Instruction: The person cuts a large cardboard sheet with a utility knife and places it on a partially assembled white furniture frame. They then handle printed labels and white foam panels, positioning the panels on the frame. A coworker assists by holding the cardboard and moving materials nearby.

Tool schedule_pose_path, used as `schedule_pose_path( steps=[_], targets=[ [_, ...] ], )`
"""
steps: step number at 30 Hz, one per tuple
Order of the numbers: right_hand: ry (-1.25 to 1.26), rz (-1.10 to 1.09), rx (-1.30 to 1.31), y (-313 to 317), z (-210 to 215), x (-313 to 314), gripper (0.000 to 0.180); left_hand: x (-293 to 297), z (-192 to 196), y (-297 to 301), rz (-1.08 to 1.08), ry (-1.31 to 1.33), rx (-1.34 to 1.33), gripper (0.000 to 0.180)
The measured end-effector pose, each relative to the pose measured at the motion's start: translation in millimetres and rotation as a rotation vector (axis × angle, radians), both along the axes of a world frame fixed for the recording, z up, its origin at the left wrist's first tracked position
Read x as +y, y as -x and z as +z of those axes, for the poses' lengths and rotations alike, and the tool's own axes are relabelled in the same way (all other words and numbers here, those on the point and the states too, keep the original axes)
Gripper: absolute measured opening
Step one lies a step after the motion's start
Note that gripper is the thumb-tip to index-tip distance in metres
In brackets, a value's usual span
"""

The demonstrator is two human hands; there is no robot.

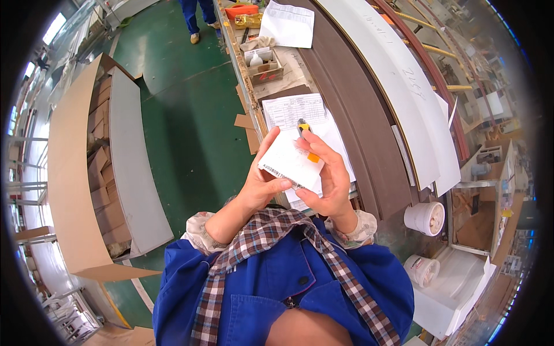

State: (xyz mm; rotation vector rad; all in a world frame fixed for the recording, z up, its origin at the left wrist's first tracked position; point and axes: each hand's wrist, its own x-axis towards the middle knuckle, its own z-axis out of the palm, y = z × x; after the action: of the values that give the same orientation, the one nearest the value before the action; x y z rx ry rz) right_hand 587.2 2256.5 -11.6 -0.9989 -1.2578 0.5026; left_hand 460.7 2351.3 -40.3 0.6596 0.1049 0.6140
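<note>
A small white paper slip (288, 157) with a printed line along its near edge is held up in front of me. My left hand (257, 181) pinches its left side, thumb on the near edge and fingers behind. My right hand (330, 176) is curled at the right side, its thumb by the near corner. A yellow-and-black utility knife (303, 126) shows beyond the right index finger, and a yellow-orange patch appears below that finger. The knife seems tucked in the right fingers, which partly hide it. Beneath both hands lie printed sheets (283, 109) on the bench.
Long brown panels (352, 104) and white panels (398, 86) stretch along the right. A small box of bottles (265, 66) stands farther up the bench. On the left sits a long open carton (72, 173) with cardboard inside. White buckets (424, 218) stand at right; another person (196, 14) is far ahead.
</note>
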Motion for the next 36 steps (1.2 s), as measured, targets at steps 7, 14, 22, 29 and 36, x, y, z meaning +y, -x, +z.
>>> schedule_pose_path(
  steps=[7, 14, 22, 29, 36],
  targets=[
    [0.08, -0.077, 0.457, 7, 6, 0, 0.028, -2, 0, 4, -0.001, -0.13, 0.097, 0.107],
    [0.123, -0.265, 0.431, 6, 6, 1, 0.024, -1, 0, 1, 0.018, -0.25, 0.116, 0.105],
    [0.125, -0.303, 0.418, 9, 10, -1, 0.022, -2, 3, 2, 0.021, -0.264, 0.125, 0.104],
    [0.149, -0.277, 0.384, 9, 6, -3, 0.021, 0, -4, 3, 0.034, -0.305, 0.137, 0.107],
    [0.176, -0.003, -0.043, -3, 15, -8, 0.036, 2, -5, 6, 0.09, -0.164, 0.139, 0.101]
  ],
)
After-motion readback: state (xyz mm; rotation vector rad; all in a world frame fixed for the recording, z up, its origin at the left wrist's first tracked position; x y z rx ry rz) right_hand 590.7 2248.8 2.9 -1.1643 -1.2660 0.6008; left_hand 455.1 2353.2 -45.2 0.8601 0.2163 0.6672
